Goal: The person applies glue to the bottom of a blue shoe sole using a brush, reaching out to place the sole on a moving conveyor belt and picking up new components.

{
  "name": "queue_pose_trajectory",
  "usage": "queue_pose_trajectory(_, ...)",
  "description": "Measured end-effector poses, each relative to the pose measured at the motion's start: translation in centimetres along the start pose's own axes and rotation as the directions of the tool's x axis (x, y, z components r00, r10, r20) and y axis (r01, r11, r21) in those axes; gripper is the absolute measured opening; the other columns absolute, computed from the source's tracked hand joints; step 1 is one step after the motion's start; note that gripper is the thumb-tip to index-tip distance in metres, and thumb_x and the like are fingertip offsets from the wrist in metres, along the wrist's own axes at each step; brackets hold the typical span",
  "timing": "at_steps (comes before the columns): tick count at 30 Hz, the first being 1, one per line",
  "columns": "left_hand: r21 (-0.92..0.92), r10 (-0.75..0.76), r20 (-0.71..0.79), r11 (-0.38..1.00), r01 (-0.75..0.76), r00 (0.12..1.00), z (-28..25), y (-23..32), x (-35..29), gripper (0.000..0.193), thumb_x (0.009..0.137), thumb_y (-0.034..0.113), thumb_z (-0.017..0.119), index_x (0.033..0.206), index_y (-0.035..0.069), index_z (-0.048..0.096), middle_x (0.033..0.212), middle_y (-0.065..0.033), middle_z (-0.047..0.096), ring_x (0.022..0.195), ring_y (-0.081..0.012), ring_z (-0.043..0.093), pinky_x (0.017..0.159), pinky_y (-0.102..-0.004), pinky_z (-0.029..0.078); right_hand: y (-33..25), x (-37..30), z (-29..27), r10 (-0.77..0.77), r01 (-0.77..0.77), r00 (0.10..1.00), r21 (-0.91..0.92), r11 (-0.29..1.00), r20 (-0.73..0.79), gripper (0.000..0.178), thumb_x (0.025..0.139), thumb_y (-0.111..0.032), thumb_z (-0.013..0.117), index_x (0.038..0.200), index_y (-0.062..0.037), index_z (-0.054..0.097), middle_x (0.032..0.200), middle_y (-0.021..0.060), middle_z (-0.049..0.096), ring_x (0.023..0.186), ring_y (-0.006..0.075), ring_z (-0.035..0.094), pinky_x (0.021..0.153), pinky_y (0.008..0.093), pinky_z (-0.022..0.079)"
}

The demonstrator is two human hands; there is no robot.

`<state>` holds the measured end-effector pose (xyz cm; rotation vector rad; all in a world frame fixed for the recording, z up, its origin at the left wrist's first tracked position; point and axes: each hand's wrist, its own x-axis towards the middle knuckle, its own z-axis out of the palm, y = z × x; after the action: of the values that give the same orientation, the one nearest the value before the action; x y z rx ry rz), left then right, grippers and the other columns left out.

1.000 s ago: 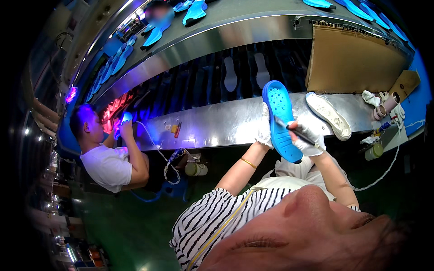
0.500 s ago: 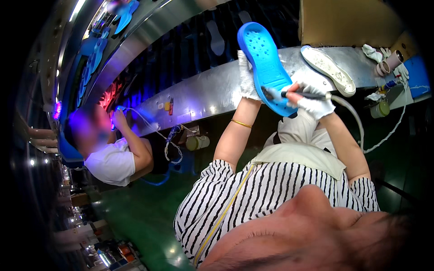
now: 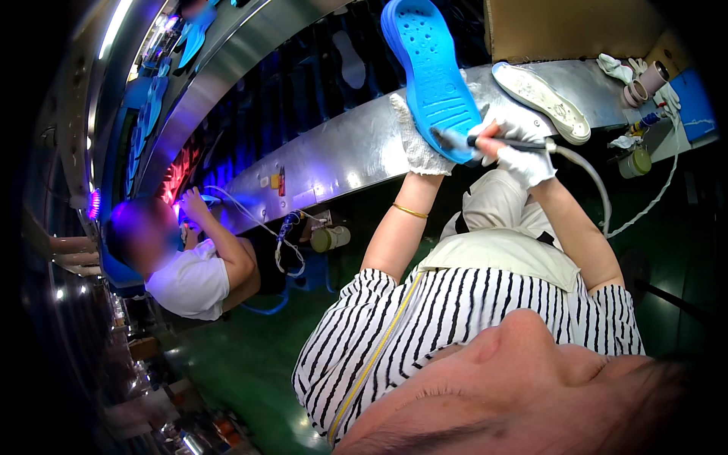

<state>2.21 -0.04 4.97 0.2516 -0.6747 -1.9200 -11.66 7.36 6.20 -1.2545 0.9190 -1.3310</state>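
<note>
At 1 o'clock, a bright blue moulded shoe sole (image 3: 431, 72) sits cradled in the gloved left hand (image 3: 419, 144) before a silver metal tabletop (image 3: 326, 161). Likely light, rubbery and slightly bendable, it probably handles best gripped by the outer sidewalls, clear of the inner face. Small holes dot its toe end; ribs cross toward the heel, where the gloved right hand (image 3: 523, 158) pinches a slim black-handled brush (image 3: 517, 143) trailing a grey hose (image 3: 593, 180), its tip blurred. A cream-white sole (image 3: 542, 102) lies at 2 o'clock.
</note>
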Motion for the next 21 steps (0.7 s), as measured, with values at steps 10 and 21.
queue_pose_trajectory(10, -0.189, 0.034, 0.138, 0.982, -0.008, 0.99, 0.2, 1.0, 0.5, 0.09, 0.078, 0.07, 0.045, 0.141, 0.008, 0.028, 0.137, -0.0204, 0.038, 0.124, -0.0367, 0.04, 0.103, -0.051, 0.034, -0.3, 0.3, -0.7, 0.021, -0.028, 0.997, 0.103, 0.994, 0.07, 0.007, 0.08, 0.003, 0.061, 0.085, -0.0007, 0.059, 0.089, 0.0088, 0.063, 0.07, 0.0113, 0.06, 0.067, 0.0249, 0.05)
queue_pose_trajectory(21, -0.075, -0.089, 0.245, 0.991, 0.11, 0.965, 0.0, 2.6, 2.0, 0.091, 0.079, 0.069, 0.046, 0.14, 0.005, 0.027, 0.138, -0.0236, 0.035, 0.122, -0.038, 0.043, 0.101, -0.0495, 0.037, -1.2, 1.2, -1.7, -0.043, 0.057, 0.991, -0.11, 0.992, 0.128, 0.01, 0.077, 0.004, 0.064, 0.084, -0.0012, 0.059, 0.089, 0.0072, 0.061, 0.076, 0.0104, 0.058, 0.071, 0.0231, 0.049)
